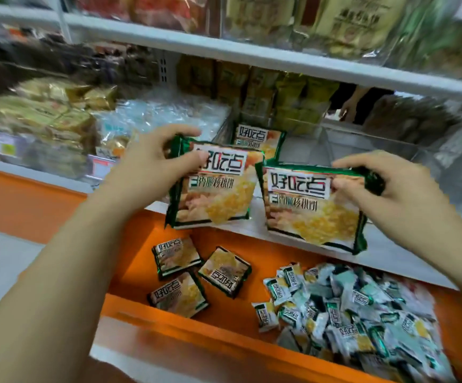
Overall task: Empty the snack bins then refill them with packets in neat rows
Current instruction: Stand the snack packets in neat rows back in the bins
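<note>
My left hand [158, 161] grips the top edge of a green-edged snack packet [216, 194] and holds it upright above the shelf edge. My right hand [384, 186] pinches the top right corner of a second, matching packet [312, 214] beside it. Behind them a clear plastic bin [343, 145] stands on the shelf with one more such packet [257, 139] upright at its left end. Below, an orange crate [224, 327] holds three loose packets [178, 275] and a heap of small wrapped snacks [357, 308].
Bins of other packaged snacks [39, 117] fill the shelf to the left and behind. A white upper shelf [252, 53] runs overhead with bags on it. Another person's hand [348, 109] shows behind the shelf at the right.
</note>
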`<state>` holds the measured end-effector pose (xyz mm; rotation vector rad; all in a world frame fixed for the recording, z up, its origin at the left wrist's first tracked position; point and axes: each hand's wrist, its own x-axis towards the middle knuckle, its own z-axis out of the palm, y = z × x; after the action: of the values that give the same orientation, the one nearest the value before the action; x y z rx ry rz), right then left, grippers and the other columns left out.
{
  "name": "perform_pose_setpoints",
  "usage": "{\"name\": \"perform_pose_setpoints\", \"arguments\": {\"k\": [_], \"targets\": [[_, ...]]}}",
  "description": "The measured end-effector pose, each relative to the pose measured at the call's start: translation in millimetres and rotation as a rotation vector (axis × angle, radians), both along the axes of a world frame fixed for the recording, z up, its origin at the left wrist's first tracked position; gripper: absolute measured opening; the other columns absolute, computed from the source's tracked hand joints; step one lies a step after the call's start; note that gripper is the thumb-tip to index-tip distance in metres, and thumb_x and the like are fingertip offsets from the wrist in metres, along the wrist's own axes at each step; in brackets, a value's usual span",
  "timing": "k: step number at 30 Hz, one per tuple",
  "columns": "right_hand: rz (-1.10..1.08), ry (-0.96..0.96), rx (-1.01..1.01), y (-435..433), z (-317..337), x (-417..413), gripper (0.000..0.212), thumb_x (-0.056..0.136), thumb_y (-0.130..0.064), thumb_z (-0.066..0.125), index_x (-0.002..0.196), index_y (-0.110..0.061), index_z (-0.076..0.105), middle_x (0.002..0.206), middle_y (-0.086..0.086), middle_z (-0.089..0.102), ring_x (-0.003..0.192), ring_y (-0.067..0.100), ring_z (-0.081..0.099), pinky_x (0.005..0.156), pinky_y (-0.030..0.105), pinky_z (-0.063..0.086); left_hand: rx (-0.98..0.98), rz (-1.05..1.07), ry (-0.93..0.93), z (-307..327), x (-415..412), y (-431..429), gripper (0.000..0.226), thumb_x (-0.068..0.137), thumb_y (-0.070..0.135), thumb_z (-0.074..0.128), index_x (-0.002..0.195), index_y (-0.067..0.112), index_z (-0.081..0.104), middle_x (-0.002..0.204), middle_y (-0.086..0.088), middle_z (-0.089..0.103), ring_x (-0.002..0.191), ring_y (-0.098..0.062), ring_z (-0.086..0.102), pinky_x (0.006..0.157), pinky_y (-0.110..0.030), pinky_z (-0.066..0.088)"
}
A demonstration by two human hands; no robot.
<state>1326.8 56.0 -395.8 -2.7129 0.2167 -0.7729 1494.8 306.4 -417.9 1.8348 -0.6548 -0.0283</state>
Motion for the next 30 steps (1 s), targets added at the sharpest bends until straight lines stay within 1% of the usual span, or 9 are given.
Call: {"name": "perform_pose_setpoints", "arguments": {"k": [3,6,9,12,15,19,24,27,30], "targets": [[-0.038,-0.192,-0.007,-0.3,11.4,13.6,0.026,0.088,-0.032,0.063,0.112,-0.02,0.066,0.101,-0.011,0.056,0.092,-0.004,0.046,0.076,0.018,0.033,-0.21,0.126,-0.082,10.8,5.7,-6.9,0.026,0.089,0.025,0.065,0.111,0.036,0.056,0.096,0.014,0.06,0.079,0.008,0.062,0.066,-0.011,0.049],[-0.07,-0.24,-0.06,-0.6,6.8,39.4,0.027,0.087,-0.02,0.067,0.114,-0.016,0.064,0.107,-0.001,0.061,0.1,0.016,0.055,0.081,0.028,0.04,-0.274,0.248,-0.194,-0.4,3.9,-17.4,0.026,0.09,0.021,0.064,0.11,0.034,0.053,0.099,0.022,0.055,0.089,0.008,0.056,0.074,-0.011,0.046],[-0.112,-0.142,-0.048,-8.7,-13.8,81.0,0.028,0.086,-0.014,0.068,0.113,-0.017,0.063,0.112,0.006,0.063,0.103,0.027,0.057,0.081,0.036,0.043,-0.339,0.262,-0.17,-14.9,10.4,-22.6,0.027,0.09,0.019,0.063,0.105,0.038,0.052,0.104,0.018,0.058,0.1,-0.004,0.06,0.079,-0.02,0.052],[-0.174,-0.026,0.049,-23.2,-39.8,128.8,0.026,0.088,-0.014,0.065,0.113,-0.017,0.062,0.114,0.007,0.062,0.103,0.028,0.057,0.074,0.029,0.036,-0.453,0.232,-0.048,-17.3,18.2,-22.8,0.028,0.091,0.019,0.063,0.097,0.045,0.052,0.103,0.017,0.062,0.097,-0.007,0.065,0.073,-0.03,0.059],[-0.199,0.044,0.135,-39.3,-58.2,173.9,0.026,0.089,-0.009,0.063,0.114,-0.013,0.062,0.119,0.011,0.061,0.107,0.03,0.056,0.071,0.026,0.032,-0.532,0.203,-0.017,-13.7,25.4,-22.3,0.027,0.092,0.018,0.062,0.096,0.044,0.052,0.102,0.014,0.063,0.094,-0.009,0.067,0.065,-0.023,0.058],[-0.178,0.063,0.273,-50.1,-65.5,225.2,0.031,0.087,-0.002,0.063,0.118,0.0,0.059,0.124,0.019,0.059,0.109,0.031,0.056,0.083,0.03,0.04,-0.615,0.156,0.02,-12.8,33.2,-24.9,0.027,0.093,0.015,0.06,0.096,0.041,0.052,0.103,0.01,0.064,0.094,-0.01,0.068,0.062,-0.019,0.055],[-0.271,0.226,0.288,-62.3,-76.9,246.7,0.04,0.088,-0.002,0.061,0.127,-0.002,0.05,0.127,0.023,0.054,0.108,0.036,0.054,0.068,0.025,0.033,-0.613,0.101,0.033,-16.8,36.4,-29.8,0.029,0.093,0.013,0.058,0.098,0.04,0.052,0.098,0.016,0.062,0.093,-0.006,0.067,0.064,-0.02,0.056],[-0.196,0.313,0.178,-65.9,-70.3,236.2,0.048,0.089,-0.005,0.062,0.135,-0.006,0.047,0.136,0.018,0.05,0.12,0.033,0.05,0.083,0.027,0.037,-0.612,0.078,0.026,-17.1,37.6,-29.0,0.028,0.093,0.012,0.058,0.101,0.038,0.054,0.097,0.019,0.062,0.093,-0.005,0.067,0.064,-0.02,0.056],[-0.099,0.07,0.202,-52.0,-46.2,213.8,0.045,0.09,-0.006,0.061,0.133,-0.006,0.05,0.138,0.013,0.051,0.126,0.027,0.047,0.1,0.027,0.035,-0.62,0.053,0.025,-18.4,33.2,-29.0,0.03,0.093,0.009,0.058,0.101,0.037,0.055,0.091,0.027,0.062,0.094,-0.002,0.065,0.061,-0.016,0.054]]}}
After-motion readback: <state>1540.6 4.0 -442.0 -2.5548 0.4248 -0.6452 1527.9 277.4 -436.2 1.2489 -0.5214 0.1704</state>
